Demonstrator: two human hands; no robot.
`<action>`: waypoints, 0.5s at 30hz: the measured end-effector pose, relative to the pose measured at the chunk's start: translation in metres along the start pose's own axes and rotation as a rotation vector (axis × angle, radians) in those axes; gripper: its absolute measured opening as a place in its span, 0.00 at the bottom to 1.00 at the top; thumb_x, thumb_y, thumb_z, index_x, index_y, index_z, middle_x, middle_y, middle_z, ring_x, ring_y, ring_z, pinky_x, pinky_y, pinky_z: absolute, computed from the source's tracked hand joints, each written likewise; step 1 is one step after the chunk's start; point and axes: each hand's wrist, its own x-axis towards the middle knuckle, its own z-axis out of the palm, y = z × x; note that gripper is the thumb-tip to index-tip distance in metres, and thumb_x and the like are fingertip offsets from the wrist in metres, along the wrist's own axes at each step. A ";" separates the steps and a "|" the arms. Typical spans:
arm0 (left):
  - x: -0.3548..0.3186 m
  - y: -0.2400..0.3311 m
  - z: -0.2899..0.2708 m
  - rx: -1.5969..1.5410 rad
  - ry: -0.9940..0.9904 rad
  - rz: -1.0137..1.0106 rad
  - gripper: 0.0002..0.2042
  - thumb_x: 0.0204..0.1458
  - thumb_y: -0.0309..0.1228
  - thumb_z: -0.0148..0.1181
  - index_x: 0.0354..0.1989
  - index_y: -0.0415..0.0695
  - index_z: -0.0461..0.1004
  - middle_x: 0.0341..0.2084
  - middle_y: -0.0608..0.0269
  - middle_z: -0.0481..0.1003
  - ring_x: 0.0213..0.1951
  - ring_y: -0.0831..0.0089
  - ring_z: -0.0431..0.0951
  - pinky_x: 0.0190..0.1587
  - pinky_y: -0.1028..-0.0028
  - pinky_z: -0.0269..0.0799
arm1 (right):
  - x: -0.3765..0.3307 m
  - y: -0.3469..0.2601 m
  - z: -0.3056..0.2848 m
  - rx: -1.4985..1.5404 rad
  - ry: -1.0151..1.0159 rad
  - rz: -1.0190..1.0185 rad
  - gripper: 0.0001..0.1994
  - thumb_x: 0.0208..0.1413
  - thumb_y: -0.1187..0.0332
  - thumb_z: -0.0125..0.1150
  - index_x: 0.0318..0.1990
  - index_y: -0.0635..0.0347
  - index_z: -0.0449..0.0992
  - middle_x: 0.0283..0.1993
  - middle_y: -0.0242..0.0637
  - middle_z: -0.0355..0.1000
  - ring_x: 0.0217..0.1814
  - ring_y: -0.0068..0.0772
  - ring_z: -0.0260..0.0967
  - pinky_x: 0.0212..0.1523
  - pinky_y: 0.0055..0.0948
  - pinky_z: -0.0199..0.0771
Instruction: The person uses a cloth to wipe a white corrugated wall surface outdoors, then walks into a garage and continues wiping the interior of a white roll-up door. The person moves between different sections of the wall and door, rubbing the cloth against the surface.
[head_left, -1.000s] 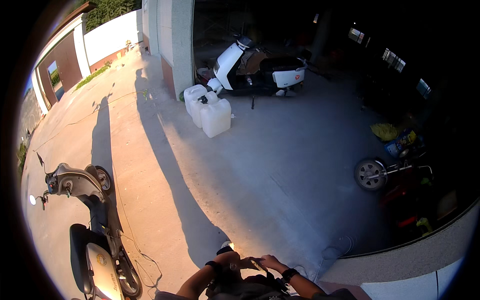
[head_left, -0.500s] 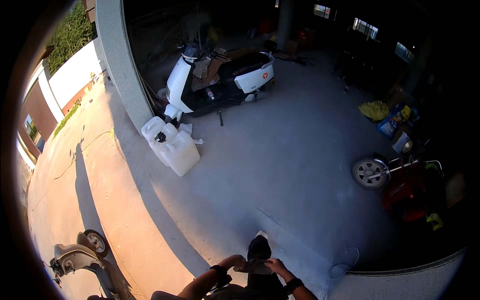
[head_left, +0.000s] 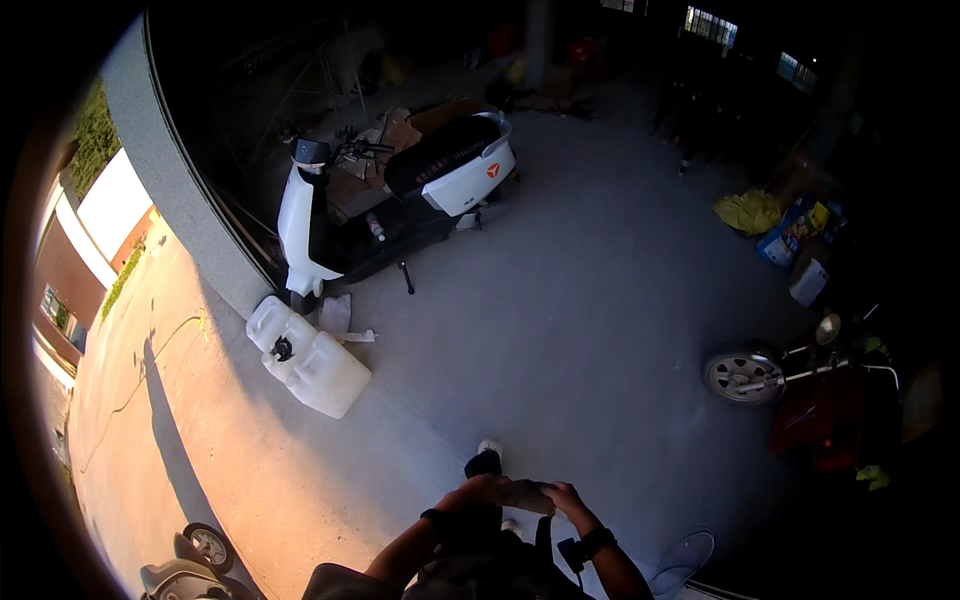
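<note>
A dark, flattish object (head_left: 526, 493), too dim to identify, is held between two hands. Its left end is gripped by the left hand (head_left: 484, 489), fingers curled; its right end is pinched by the right hand (head_left: 565, 499). Beyond, white plastic jerrycans (head_left: 332, 374) are seen beside a white scooter (head_left: 400, 232).

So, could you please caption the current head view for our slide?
Left hand and right hand hold a dark object, a white scooter beyond.

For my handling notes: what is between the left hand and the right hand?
The head view shows a dark object between left hand and right hand, held by both; kind unclear.
</note>
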 end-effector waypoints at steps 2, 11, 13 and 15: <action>0.039 -0.009 -0.049 -0.113 -0.015 0.028 0.15 0.51 0.37 0.50 0.45 0.45 0.67 0.42 0.55 0.70 0.43 0.57 0.71 0.43 0.65 0.68 | 0.046 -0.011 -0.025 0.196 -0.035 0.048 0.15 0.45 0.59 0.57 0.34 0.64 0.74 0.26 0.35 0.71 0.30 0.27 0.68 0.32 0.26 0.67; 0.274 -0.133 -0.157 0.218 -0.338 0.082 0.16 0.51 0.39 0.49 0.44 0.43 0.68 0.39 0.53 0.73 0.44 0.57 0.72 0.45 0.64 0.67 | 0.243 -0.128 -0.135 -0.472 0.048 -0.080 0.15 0.42 0.60 0.54 0.31 0.64 0.74 0.27 0.45 0.72 0.33 0.46 0.71 0.36 0.40 0.68; 0.327 -0.130 -0.197 0.187 -0.439 -0.110 0.16 0.50 0.40 0.49 0.43 0.43 0.69 0.38 0.53 0.74 0.42 0.56 0.73 0.44 0.62 0.68 | 0.277 -0.172 -0.159 -0.580 0.029 -0.106 0.13 0.42 0.62 0.52 0.31 0.63 0.74 0.28 0.46 0.72 0.35 0.50 0.70 0.38 0.44 0.68; 0.363 -0.150 -0.219 0.200 -0.441 -0.178 0.16 0.48 0.40 0.50 0.40 0.43 0.71 0.36 0.53 0.74 0.40 0.56 0.75 0.41 0.61 0.69 | 0.315 -0.207 -0.172 -0.620 0.108 -0.151 0.13 0.43 0.62 0.51 0.31 0.63 0.74 0.29 0.47 0.72 0.35 0.50 0.70 0.38 0.45 0.68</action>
